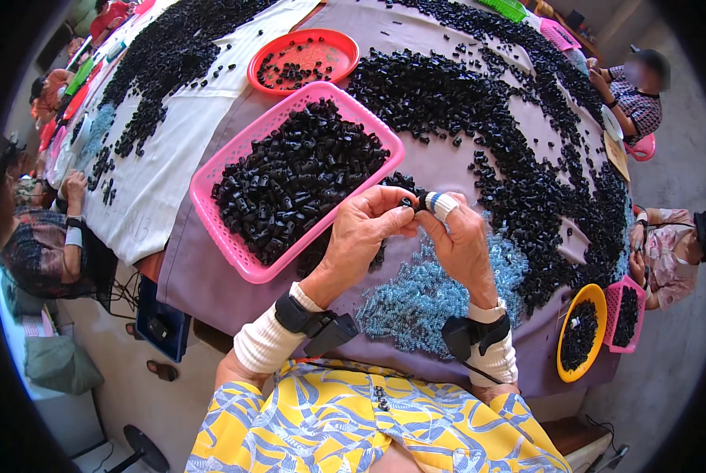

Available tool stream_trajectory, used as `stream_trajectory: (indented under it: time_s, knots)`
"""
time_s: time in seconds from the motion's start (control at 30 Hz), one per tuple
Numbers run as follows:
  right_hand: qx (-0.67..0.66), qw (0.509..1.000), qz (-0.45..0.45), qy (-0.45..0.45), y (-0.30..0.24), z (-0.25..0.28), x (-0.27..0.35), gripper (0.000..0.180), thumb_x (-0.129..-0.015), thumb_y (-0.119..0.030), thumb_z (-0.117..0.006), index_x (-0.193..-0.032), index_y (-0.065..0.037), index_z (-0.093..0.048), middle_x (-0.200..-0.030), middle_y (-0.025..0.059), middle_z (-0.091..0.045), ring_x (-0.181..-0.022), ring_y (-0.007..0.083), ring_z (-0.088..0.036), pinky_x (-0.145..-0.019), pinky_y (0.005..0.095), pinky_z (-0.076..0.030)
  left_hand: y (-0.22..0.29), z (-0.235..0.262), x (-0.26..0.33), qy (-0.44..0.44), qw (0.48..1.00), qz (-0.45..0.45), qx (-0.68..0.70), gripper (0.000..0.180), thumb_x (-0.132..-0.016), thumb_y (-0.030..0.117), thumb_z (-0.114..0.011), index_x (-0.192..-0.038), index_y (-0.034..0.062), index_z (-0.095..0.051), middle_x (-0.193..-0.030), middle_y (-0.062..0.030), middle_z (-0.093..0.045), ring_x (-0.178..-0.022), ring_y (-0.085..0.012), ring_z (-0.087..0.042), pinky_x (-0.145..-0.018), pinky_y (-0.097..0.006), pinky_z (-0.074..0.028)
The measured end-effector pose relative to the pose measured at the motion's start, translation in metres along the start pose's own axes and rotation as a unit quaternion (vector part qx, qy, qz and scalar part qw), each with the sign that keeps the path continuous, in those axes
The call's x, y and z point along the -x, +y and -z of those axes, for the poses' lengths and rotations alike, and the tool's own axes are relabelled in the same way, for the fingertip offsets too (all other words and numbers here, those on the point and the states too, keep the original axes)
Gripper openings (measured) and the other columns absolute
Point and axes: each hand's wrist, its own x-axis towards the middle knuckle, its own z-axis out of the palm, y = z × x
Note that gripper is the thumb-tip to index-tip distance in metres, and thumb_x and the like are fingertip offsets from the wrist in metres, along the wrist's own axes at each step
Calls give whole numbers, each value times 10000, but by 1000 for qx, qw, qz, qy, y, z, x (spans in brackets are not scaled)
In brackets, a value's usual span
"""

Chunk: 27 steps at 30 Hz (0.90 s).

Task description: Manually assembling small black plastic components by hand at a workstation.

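My left hand pinches a small black plastic part between thumb and fingertips, above the table near the pink basket's right side. Close against it, my right hand is closed at the fingertips on a small black piece too; a white band with a blue stripe wraps one finger. Whether both hands grip one part or two touching parts, I cannot tell. The pink basket is heaped with black plastic parts. Below my hands spreads a pile of small shiny light-blue pieces.
Loose black parts cover much of the table. A red tray lies beyond the basket; a yellow tray and a small pink basket stand at right. Other people sit on the left and right.
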Motion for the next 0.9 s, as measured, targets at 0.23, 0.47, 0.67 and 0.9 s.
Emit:
stream_trajectory:
  time_s: [0.23,0.47,0.67,0.9]
  knots:
    - [13,999,44,-18,-4,12,-7,111,-745,-50,-654,-837,-7,-609,-729,108,-601,-684,297,-570,-674,372,-434,4,0,2,3,1000,4,2,227,-877,96,-610,-1079,-6,-597,-895,-64,-653,-771,-116,-636,-732,-256,-539]
    - [26,998,36,46,-7,12,-13,172,-683,-46,-719,-819,-21,-617,-677,66,-592,-638,247,-561,-667,356,-416,2,0,3,13,998,-16,-59,255,-861,81,-631,-1095,-15,-610,-895,-59,-664,-768,-104,-634,-707,-233,-528]
    - [59,995,67,39,-10,12,-15,174,-682,-44,-715,-813,-22,-603,-664,64,-573,-635,243,-561,-697,363,-403,4,-1,4,13,995,-16,-94,258,-853,72,-640,-1092,-20,-619,-898,-55,-663,-755,-84,-617,-679,-209,-508]
    - [93,989,105,33,-9,10,-16,164,-675,-43,-706,-792,-28,-593,-694,71,-573,-665,250,-572,-738,382,-405,1,0,2,26,991,-30,-124,237,-848,72,-645,-1066,-22,-634,-863,-35,-659,-713,-65,-598,-645,-195,-497]
